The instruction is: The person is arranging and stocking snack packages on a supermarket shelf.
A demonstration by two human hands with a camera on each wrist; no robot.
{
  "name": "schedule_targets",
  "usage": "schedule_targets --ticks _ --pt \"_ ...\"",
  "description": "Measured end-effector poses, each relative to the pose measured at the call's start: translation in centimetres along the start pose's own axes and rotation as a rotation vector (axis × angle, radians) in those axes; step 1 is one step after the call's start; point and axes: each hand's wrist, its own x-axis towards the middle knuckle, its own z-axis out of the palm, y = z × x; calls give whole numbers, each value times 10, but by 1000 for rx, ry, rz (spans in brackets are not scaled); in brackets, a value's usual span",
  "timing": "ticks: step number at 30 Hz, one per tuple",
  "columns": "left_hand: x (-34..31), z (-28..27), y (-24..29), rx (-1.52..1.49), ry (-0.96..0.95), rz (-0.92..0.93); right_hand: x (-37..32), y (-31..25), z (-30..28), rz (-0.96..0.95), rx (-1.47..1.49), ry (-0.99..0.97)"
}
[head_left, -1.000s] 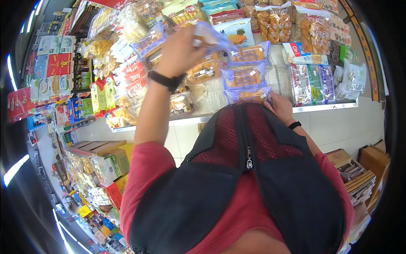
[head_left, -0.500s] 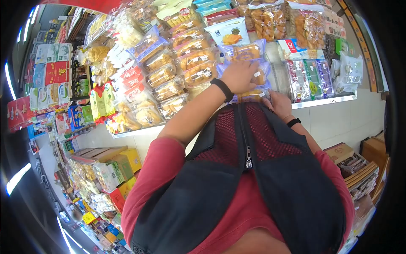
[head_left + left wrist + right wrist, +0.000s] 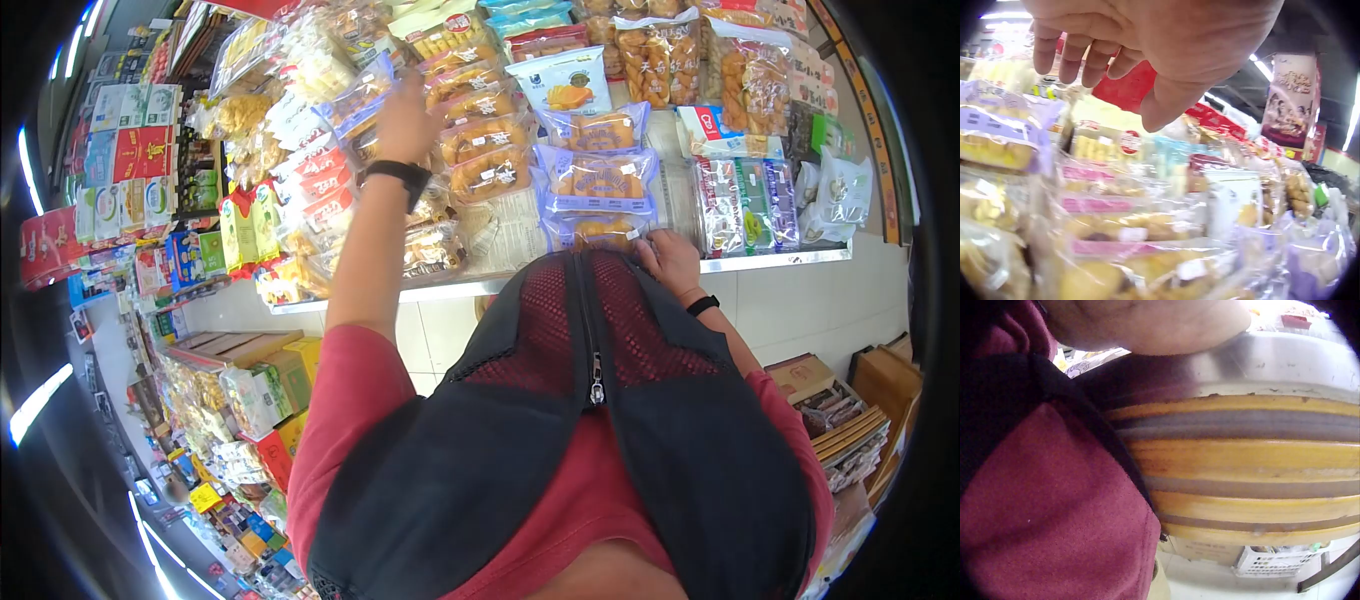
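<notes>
My left hand (image 3: 405, 125) reaches over the left part of the display, beside a purple-edged bread pack (image 3: 358, 100). In the left wrist view its fingers (image 3: 1072, 59) extend above the packs and hold nothing. A column of purple-wrapped bread packs (image 3: 597, 185) lies in front of my body, the middle one flat with its label up. At the front edge my right hand (image 3: 670, 262) rests by the corner of the nearest purple pack (image 3: 600, 232); only its heel shows in the right wrist view. Clear-wrapped bread packs (image 3: 485, 140) form a row between the hands.
A metal rim (image 3: 775, 255) borders the display, with yellow slats (image 3: 1247, 456) below it. White bags (image 3: 838, 190) and slim colourful packs (image 3: 742, 200) lie at the right. Bags of twisted snacks (image 3: 655, 60) stand behind. Stacked boxes (image 3: 250, 370) are on the floor at left.
My left hand carried a purple pack rightward, laid it on the middle of the purple column, then moved back left without it. My right hand has stayed at the front edge.
</notes>
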Motion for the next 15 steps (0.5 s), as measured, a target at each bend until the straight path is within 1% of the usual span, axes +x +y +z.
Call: schedule_targets --ticks 1,2,3,4,6,7,10,15 --pt "9 2 -18 0 -5 6 0 0 -1 -1 5 12" --pt "17 8 -38 126 -13 -52 0 -1 -1 8 6 13" --pt "24 11 -49 252 -20 -109 1 -2 -3 8 3 15" --pt "28 6 -51 250 -26 -99 1 -3 -4 10 1 14" --pt "36 -3 -53 376 -196 -228 2 -4 -4 17 10 20" --pt "39 -2 -57 375 -205 -218 1 -4 -4 12 21 22" --pt "47 3 -69 535 -362 -234 1 -6 -7 22 26 -4" --pt "47 15 -77 554 -357 -188 1 -6 -7 37 17 -13"
